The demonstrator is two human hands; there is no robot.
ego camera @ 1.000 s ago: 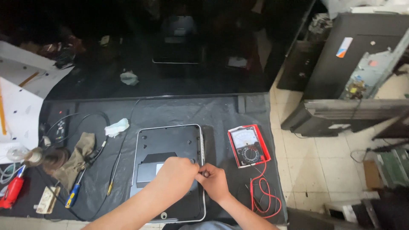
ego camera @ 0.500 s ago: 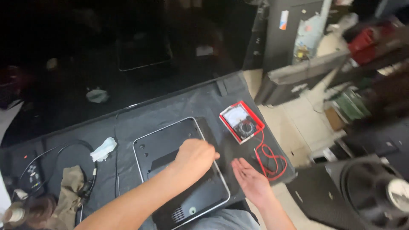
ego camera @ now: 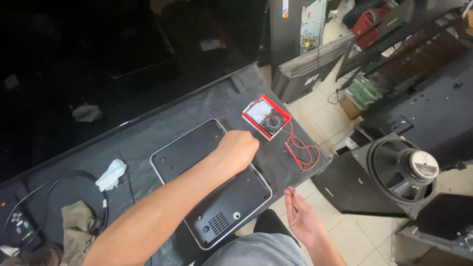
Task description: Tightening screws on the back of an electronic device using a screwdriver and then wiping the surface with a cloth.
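Head view: the left hand (ego camera: 240, 146) is lying curled into a loose fist at the centre of the frame, resting on the upper right edge of a flat black plastic device with a silver rim and rounded corners (ego camera: 207, 182). Whether anything is being gripped inside that fist cannot be told. The device is lying on the dark cloth-covered desk (ego camera: 162, 133), its vent slots showing near its lower corner.

The right hand (ego camera: 301, 216) is hanging at lower centre-right, off the desk edge and over the tiled floor (ego camera: 345, 231), palm up with fingers spread; a thin dark item appears to be lying across the fingers, too small to identify. The two hands are well apart.

Just to the upper right of the left hand, a red-cased analogue multimeter with a white dial face (ego camera: 266, 117) is sitting on the desk, its red and black test leads (ego camera: 303, 150) coiling toward the desk's right edge.

At left of the frame, a crumpled white tissue (ego camera: 111, 174) is lying near a black cable (ego camera: 74, 180), with a tan rag (ego camera: 78, 226) at lower left. A large round loudspeaker in a black cabinet (ego camera: 401, 170) is standing on the floor at right.
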